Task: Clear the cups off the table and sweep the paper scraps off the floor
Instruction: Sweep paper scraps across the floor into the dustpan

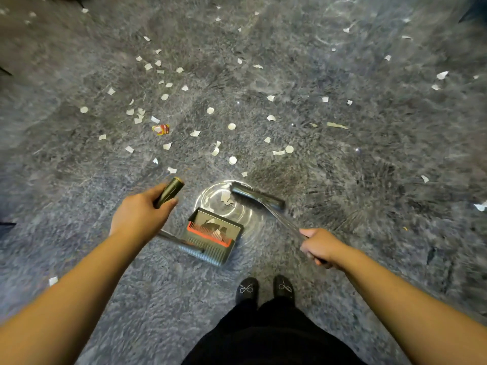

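Several white paper scraps (pixel 163 97) lie scattered over the grey marbled floor, with a red and yellow wrapper (pixel 161 129) among them. My left hand (pixel 141 213) grips the dark handle (pixel 168 192) of a long-handled dustpan (pixel 214 234), which stands on the floor with a few scraps inside. My right hand (pixel 320 246) grips the metal broom handle. The dark broom head (pixel 257 197) sits just beyond the dustpan mouth, with a scrap (pixel 226 197) beside it. No cups or table are in view.
My two black shoes (pixel 266 288) stand just behind the dustpan. A bright light reflection (pixel 226 204) shines on the floor around the pan. Scraps reach the far right (pixel 442 75) and one lies at the near left (pixel 53 280). Dark furniture edges show at the frame's corners.
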The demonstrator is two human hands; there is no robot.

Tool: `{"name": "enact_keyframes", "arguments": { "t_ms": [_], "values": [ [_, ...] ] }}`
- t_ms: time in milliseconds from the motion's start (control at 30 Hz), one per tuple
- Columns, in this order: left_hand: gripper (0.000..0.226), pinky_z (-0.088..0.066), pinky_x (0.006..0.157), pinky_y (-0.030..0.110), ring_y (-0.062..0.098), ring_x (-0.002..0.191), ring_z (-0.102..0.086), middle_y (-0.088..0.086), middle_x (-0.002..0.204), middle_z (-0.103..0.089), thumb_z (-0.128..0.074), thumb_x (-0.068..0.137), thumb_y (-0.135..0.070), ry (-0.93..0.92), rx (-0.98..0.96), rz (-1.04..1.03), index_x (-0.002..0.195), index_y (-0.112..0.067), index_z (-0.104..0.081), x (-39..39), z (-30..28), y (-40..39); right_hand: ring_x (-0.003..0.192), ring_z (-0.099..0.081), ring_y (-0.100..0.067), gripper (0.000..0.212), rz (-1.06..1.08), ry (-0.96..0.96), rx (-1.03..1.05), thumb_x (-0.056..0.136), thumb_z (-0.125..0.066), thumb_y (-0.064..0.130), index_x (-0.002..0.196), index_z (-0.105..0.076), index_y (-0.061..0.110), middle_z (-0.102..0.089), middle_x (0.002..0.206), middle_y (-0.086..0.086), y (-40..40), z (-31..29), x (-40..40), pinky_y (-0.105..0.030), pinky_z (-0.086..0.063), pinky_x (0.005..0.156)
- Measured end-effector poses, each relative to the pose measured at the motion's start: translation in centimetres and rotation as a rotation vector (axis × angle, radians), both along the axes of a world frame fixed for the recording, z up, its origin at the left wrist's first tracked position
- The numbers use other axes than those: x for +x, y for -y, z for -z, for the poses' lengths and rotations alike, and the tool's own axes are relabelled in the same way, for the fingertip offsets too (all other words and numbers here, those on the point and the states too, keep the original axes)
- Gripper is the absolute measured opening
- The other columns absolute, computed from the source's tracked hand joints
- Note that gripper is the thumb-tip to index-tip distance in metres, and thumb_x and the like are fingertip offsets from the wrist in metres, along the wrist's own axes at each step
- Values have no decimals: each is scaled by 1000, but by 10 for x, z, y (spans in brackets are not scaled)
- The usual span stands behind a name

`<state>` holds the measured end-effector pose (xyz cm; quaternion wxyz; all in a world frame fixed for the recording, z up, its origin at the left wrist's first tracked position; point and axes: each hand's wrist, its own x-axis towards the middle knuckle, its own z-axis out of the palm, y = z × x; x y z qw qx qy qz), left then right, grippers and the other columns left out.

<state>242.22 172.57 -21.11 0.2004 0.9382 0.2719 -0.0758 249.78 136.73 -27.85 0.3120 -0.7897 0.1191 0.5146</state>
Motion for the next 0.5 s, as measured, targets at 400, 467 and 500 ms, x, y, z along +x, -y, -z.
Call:
{"name": "enact_keyframes", "arguments": {
  "t_ms": [400, 467, 500],
  "values": [
    [42, -42, 61, 31, 29, 84, -62, 7, 93, -69, -56, 90, -51, -29, 14, -196, 131, -41, -55, -24, 26, -15, 39, -42, -13, 68, -234, -15, -59, 91, -43, 5, 151, -24, 29, -55, 62, -5, -37, 26, 16, -19, -27, 37],
    [41, -41, 59, 31, 29, 80, -61, 7, 89, -68, -55, 90, -52, -49, 20, -223, 130, -41, -55, -19, 26, -17, 40, -44, -13, 66, -280, -30, -55, 93, -42, 6, 152, -22, 29, -55, 63, -5, -44, 27, 17, -19, -28, 37],
    [41, -42, 60, 31, 30, 82, -61, 7, 88, -67, -55, 90, -52, -55, 23, -233, 129, -41, -55, -17, 25, -17, 40, -45, -13, 65, -297, -34, -51, 94, -41, 6, 152, -21, 29, -55, 64, -5, -47, 28, 18, -20, -29, 37]
  ]
}}
